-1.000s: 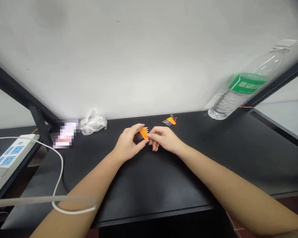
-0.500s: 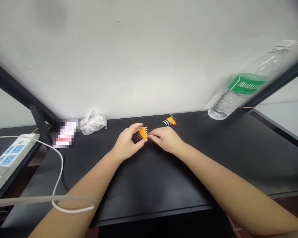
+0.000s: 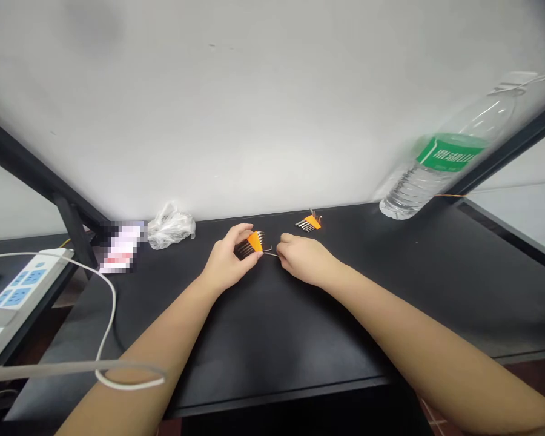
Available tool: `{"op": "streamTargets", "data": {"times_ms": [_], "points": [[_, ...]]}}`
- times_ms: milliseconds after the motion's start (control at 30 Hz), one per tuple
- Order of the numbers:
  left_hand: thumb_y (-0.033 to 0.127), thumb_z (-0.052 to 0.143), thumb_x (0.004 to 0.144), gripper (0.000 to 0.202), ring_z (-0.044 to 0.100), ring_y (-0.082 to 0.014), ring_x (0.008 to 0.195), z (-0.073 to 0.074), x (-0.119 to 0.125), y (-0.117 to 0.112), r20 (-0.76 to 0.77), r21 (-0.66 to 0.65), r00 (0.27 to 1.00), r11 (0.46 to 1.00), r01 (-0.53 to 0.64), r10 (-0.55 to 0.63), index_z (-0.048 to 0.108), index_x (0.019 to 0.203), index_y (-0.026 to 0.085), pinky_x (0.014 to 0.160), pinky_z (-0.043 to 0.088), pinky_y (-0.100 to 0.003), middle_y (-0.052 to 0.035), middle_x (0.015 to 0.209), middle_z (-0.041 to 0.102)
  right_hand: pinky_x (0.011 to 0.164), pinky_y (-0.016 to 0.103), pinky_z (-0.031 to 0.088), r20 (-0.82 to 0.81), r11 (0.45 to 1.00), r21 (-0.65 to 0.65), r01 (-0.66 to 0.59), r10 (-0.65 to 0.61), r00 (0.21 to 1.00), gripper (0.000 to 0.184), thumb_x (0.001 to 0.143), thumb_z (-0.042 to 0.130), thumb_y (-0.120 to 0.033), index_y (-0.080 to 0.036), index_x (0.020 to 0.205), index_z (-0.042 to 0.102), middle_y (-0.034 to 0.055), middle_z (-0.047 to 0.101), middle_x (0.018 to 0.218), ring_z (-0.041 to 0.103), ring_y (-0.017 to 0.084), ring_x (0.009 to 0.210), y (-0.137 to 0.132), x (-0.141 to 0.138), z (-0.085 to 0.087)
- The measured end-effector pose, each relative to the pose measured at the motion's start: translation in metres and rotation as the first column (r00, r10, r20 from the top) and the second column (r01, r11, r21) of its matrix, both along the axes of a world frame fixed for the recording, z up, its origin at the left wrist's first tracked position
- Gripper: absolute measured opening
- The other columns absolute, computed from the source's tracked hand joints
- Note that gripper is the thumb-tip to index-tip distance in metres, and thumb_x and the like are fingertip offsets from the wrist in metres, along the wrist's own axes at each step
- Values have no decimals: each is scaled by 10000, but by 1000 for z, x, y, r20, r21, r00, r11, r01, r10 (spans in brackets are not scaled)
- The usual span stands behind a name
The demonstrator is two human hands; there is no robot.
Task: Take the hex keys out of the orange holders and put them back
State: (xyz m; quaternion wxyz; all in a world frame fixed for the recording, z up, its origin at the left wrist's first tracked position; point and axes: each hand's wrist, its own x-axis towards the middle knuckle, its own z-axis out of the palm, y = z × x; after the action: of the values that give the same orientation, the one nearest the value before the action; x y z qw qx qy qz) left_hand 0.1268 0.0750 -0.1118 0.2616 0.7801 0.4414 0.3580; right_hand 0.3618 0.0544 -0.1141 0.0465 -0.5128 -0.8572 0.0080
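Black bench (image 3: 281,345) stretching right across, and a big green-labelled bottle (image 3: 452,151) out at two o'clock from the left hand (image 3: 227,263)! That hand's grasping, thumb and fingers; at its three o'clock, the right hand (image 3: 306,259) pinches at the fingertips. Crumpled plastic bag (image 3: 171,227) at the left's ten. Orange hex-key holder (image 3: 254,241) at the left's two, firmly caught! Second holder (image 3: 312,222) lies at the right's twelve. Thin metal key (image 3: 272,254), pinched, poking out at the right's nine.
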Motion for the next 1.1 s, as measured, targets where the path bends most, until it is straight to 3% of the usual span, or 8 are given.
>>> {"op": "streamTargets", "data": {"times_ms": [167,367,500,1100], "points": [[332,742,831,612,659,-243,1253,-1,-1,1,-51,54,997,997,60,-57,497,1389,274,1100,524,-408,-62,1316,696,574,289,347,28,998,-19,52,-52,998,48,854,599,-157,-176,818,625,72,628,894,570,160,664,-4,-1,6],[300,713,853,556,661,-248,1236,-5,-2,6,-104,134,992,987,91,-78,533,1378,257,1081,533,-425,-72,1342,674,602,267,369,-325,994,-39,-101,83,942,130,814,582,-89,-206,764,551,4,605,732,528,142,630,-2,9,14],[294,705,862,495,683,-238,1171,-6,-2,7,-118,149,990,985,90,-72,573,1337,251,1046,547,-415,-65,1313,685,633,268,390,-431,989,-19,-146,124,894,119,826,576,-92,-205,790,577,-1,616,745,538,141,653,-2,13,17],[288,693,872,445,681,-232,1144,-2,1,2,-116,124,987,984,129,-114,595,1305,259,1040,546,-416,-55,1280,693,675,287,408,-425,985,13,-170,160,891,127,903,540,-116,-204,819,578,13,635,785,557,156,695,-2,15,20]]}}
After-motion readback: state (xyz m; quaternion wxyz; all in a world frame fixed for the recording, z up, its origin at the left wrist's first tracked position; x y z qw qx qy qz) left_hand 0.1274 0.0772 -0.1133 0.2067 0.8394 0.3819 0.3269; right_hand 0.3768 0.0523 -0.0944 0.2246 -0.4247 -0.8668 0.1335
